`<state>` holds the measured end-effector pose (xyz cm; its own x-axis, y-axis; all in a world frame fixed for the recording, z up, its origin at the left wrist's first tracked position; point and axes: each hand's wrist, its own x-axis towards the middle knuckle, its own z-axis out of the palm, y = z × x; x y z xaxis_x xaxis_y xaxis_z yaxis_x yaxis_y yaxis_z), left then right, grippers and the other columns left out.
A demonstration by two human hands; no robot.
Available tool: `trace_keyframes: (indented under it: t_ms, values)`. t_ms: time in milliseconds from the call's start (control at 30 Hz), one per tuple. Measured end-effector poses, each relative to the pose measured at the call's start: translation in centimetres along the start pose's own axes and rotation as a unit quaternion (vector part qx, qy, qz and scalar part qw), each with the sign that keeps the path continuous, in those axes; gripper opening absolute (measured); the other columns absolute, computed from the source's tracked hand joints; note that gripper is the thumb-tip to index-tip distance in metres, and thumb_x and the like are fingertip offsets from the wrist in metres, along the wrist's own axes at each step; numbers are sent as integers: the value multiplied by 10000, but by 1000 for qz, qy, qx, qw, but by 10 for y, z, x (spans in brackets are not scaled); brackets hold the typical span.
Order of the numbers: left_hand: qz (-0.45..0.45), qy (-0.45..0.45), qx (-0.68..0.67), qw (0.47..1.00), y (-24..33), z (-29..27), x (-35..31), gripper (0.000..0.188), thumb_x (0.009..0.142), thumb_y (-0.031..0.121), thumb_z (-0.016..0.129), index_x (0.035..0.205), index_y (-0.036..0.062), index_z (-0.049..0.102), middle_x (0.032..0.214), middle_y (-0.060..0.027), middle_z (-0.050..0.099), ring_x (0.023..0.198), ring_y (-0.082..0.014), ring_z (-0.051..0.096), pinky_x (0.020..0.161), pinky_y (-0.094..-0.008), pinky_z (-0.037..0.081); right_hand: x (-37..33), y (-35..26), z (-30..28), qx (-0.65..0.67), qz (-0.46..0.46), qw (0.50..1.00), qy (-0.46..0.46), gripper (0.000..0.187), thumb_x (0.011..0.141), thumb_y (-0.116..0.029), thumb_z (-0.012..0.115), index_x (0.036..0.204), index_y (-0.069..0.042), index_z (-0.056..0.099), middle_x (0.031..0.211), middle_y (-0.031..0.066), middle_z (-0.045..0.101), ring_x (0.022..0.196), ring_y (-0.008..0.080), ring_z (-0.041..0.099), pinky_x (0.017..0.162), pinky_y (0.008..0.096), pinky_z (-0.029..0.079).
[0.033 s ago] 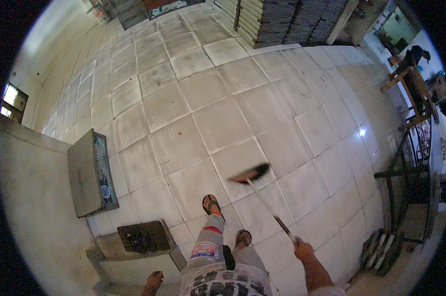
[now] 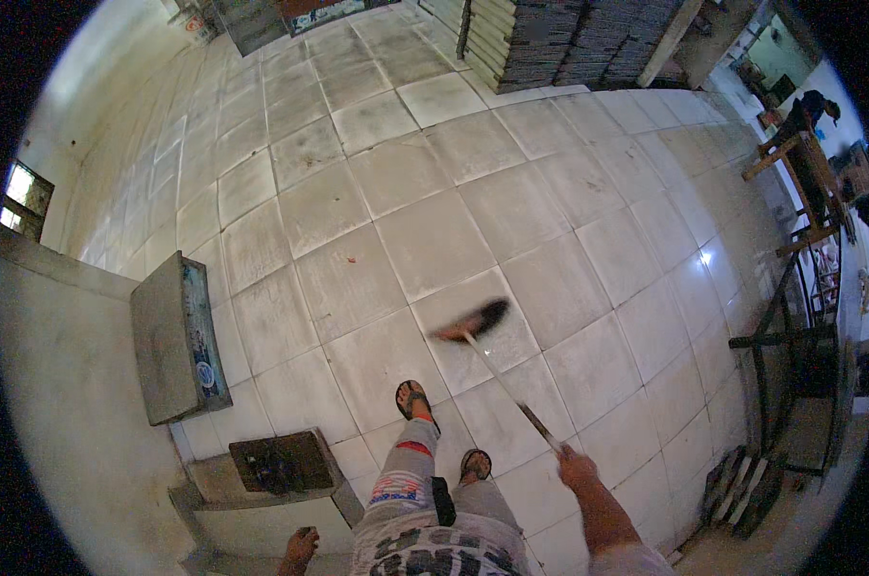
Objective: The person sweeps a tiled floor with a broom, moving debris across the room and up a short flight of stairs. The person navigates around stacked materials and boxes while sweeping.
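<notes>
My right hand [image 2: 577, 467] is closed round the handle of a broom [image 2: 498, 371], at the top end that shows. The broom's dark, wide head is blurred by motion and lies over the pale tiles ahead of my feet. Low in the picture, beside my left hip, my left hand [image 2: 301, 548] is curled closed. Something small and dark shows at its fingertips, too little to name. My sandalled left foot [image 2: 414, 398] stands a bit farther ahead than my right foot [image 2: 474, 465].
A grey slab-like box [image 2: 177, 338] leans at the left. Nearer me, a dark tray-like thing [image 2: 279, 461] rests on a low ledge. Stacked slatted panels [image 2: 569, 43] stand at the far side. Dark metal frames [image 2: 790, 341] line the right, where a person [image 2: 811, 113] bends by a wooden stand.
The broom's head has moved left and slightly away from me across the tile. My right hand has shifted a little left and forward with the handle. My left hand and feet look the same.
</notes>
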<state>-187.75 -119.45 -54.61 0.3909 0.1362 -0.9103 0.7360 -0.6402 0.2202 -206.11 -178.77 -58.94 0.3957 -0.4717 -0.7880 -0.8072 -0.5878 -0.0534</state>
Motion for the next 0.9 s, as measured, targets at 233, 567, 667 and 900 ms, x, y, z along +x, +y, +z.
trace_keyframes:
  t_ms: [233,567,667,900]
  values:
    - [-48,96,-115,988,79,-68,35,385,834,367,531,1052,51,511,855,-60,595,655,-142,536,552,-285,428,148,-234,-104,10,-92,991,97,409,868,-391,375,1180,-137,449,919,157,608,828,363,581,711,473,459]
    - [-32,23,-93,995,122,-59,67,420,837,396,499,1135,101,481,918,-42,561,681,-155,511,591,-293,428,-54,-14,-145,150,117,967,171,388,851,-348,456,1109,-68,525,912,197,605,852,367,574,716,422,459]
    - [-5,28,-136,990,175,-28,65,543,822,456,494,1235,110,427,958,-49,555,752,-155,501,641,-332,421,-20,10,-192,74,181,973,121,340,851,-266,436,1118,-74,521,945,193,599,869,364,569,723,420,457]
    - [-44,60,-190,979,242,34,35,494,817,429,519,1209,142,438,840,-33,560,578,-106,469,509,-248,414,276,-49,-346,-70,-43,989,123,279,813,-168,474,1047,-25,528,893,203,593,781,354,584,699,426,480]
